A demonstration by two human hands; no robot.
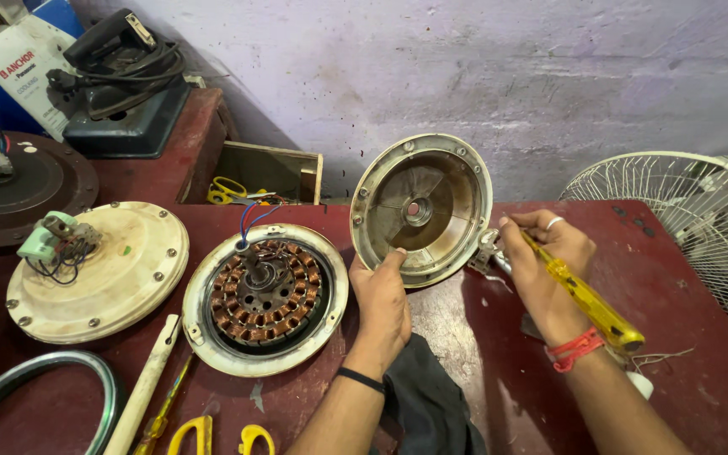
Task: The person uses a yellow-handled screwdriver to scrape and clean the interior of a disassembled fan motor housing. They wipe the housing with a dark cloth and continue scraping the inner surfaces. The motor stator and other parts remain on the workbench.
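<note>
Metal fan cover (421,209), tilted upright on bench (684,337), is gripped by left hand (381,303); yellow screwdriver (585,297) is clasped in right hand (541,261), apparently at cover's rim.

This is a repair workshop. An opened fan motor (264,297) lies at the middle of the red bench (684,278). An old iron (120,63) sits at ten o'clock, a fan cage (693,219) at three o'clock.

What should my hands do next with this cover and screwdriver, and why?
Probably lay the cover flat on the table. The left hand props it on edge, and the right hand grips the screwdriver at its rim, where it could slip.
</note>
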